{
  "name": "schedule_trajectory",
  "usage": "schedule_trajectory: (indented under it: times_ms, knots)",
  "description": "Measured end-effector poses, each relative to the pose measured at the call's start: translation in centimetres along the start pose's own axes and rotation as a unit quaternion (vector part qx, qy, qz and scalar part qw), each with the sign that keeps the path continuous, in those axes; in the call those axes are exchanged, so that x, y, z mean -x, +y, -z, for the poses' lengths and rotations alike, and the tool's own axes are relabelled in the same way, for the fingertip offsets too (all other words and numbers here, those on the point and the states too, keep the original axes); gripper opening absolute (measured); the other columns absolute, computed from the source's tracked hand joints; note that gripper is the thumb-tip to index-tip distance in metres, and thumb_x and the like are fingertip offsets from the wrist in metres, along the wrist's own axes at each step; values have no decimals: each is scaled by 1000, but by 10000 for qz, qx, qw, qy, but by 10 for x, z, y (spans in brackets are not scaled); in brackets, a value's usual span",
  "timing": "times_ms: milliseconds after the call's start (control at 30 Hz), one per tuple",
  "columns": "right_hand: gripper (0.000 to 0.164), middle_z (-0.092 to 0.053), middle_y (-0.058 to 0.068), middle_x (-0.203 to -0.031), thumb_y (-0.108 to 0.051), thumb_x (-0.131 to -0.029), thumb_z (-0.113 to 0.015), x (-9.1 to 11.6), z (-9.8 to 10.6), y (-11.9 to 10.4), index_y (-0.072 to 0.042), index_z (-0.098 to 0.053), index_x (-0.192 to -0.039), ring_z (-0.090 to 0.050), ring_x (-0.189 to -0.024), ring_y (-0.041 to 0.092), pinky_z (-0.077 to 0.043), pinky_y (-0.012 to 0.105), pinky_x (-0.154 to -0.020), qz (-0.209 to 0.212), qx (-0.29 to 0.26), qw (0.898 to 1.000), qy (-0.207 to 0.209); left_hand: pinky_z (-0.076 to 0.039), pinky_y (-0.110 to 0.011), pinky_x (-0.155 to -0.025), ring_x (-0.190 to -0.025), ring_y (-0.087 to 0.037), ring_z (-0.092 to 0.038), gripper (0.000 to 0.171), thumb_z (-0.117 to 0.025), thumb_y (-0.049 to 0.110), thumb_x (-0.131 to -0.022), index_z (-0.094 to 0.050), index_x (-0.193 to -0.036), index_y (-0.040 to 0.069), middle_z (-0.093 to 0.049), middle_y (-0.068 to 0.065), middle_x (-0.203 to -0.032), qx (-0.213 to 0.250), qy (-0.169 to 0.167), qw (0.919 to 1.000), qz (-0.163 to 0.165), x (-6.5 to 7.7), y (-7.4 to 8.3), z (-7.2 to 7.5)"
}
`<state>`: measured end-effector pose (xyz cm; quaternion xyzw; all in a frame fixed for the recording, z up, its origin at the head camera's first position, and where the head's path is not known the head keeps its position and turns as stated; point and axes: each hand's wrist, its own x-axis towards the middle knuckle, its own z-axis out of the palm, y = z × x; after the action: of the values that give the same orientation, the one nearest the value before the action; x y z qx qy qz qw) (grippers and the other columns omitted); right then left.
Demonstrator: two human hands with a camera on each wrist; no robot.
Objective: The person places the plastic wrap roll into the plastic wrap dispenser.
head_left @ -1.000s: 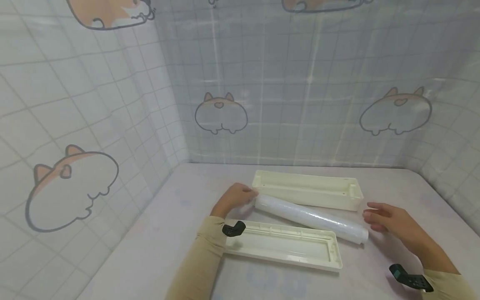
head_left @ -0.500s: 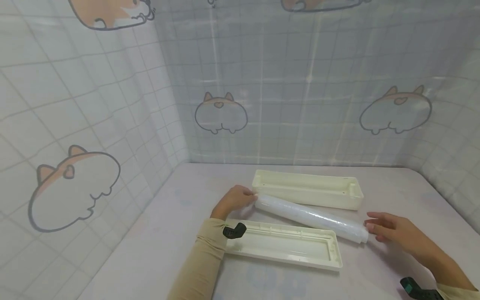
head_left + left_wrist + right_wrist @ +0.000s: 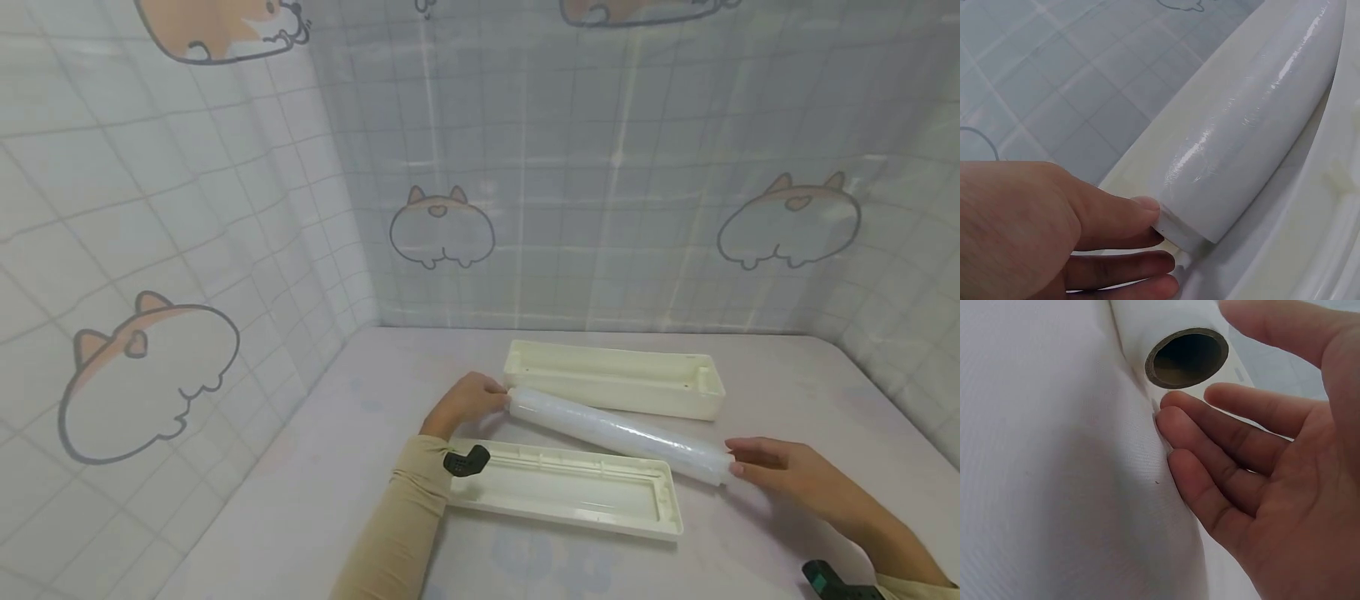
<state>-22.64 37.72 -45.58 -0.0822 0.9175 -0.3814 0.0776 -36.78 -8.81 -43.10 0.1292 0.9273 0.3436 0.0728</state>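
A roll of cling film lies slantwise between two cream plastic parts, its glossy film shining. At its left end is my left hand, pinching the end of the roll; in the left wrist view the thumb lies on the rim and other fingers extend below. My right hand is at the roll's other end, fingers loosely spread. Close up in the right wrist view, the brown cardboard core faces the palm, the thumb beside the roll and the fingertips just below the core.
Behind the roll stands a long cream box, open at the top. In front lies a shallow cream lid, inner side up, partly under the left forearm. A pale cloth covers the table; tile-patterned sheets hang around it.
My right hand has moved nearer and down to the roll's right end. The left hand has shifted slightly at the left end; box and lid stay in place.
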Motion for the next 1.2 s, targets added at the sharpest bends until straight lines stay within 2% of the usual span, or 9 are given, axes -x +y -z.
schedule_trajectory:
  times_ms: [100,167,333,533,667,800,967,1033,1200]
  knots:
    - [58,-60,19,-136,-38,-99,-63,0,1,-1,1,-54,-141,-58,-114,11,-50,25,-81,24,-73,10000,-34,-46,-47,-101,-117,-30,-60,34,-68,26,-92,-74,-117,4,-71,-9,-116,18,30,10000,-83,-1,0,-1]
    - [59,-61,19,-133,-36,-98,-65,0,1,-2,3,-53,-140,-60,-111,9,-52,28,-82,44,-188,9998,-102,-48,-46,-99,-110,-27,-62,33,-67,25,-91,-74,-116,4,-72,-7,-111,65,37,9999,-135,-2,-1,-1]
    - [59,-63,18,-130,-34,-97,-67,-1,1,-4,5,-53,-140,-63,-112,24,-53,38,-83,4,-335,9993,-164,-51,-39,-86,-89,-18,-61,28,-67,23,-90,-75,-110,6,-71,-1,-96,108,50,9997,-192,-6,-2,-2]
    - [58,-65,16,-127,-33,-95,-69,-1,-4,-4,5,-56,-137,-63,-111,26,-54,37,-82,8,-296,9996,-4,-48,-30,-67,-74,-16,-58,15,-65,19,-91,-74,-92,7,-69,-5,-83,240,-64,9996,-91,-8,-1,-4]
    - [58,-64,19,-127,-32,-95,-70,-1,-6,-5,7,-56,-136,-63,-112,32,-55,45,-86,4,-250,9996,93,-44,-27,-62,-68,-15,-56,17,-61,17,-93,-71,-86,5,-68,-8,-81,307,-163,9994,-48,-7,2,-4]
    - [58,-65,21,-126,-32,-94,-71,-2,-8,-5,7,-57,-134,-63,-112,35,-55,48,-86,27,-174,9996,231,-45,-27,-62,-68,-15,-56,18,-60,14,-95,-71,-88,2,-68,-9,-81,385,-228,9990,-31,-6,3,-4]
    - [57,-66,20,-124,-33,-92,-73,-4,-12,-4,6,-60,-132,-64,-110,35,-55,40,-82,58,-176,9989,429,-51,-29,-72,-78,-17,-63,15,-65,10,-93,-73,-101,1,-70,-7,-88,827,-269,9962,83,-4,-2,-2]
    - [57,-67,20,-123,-33,-92,-73,-4,-14,-4,6,-60,-132,-65,-109,35,-55,35,-80,72,-149,9985,513,-54,-31,-76,-82,-19,-65,16,-66,9,-93,-72,-104,-1,-70,-8,-90,1133,-314,9930,105,-5,-5,-3]
    - [55,-67,18,-122,-33,-94,-71,-2,-14,-3,4,-60,-133,-63,-110,32,-52,35,-79,108,-60,9978,658,-57,-40,-84,-92,-26,-68,17,-63,7,-96,-66,-106,-6,-68,-13,-96,2013,-532,9780,112,-5,-8,-1]
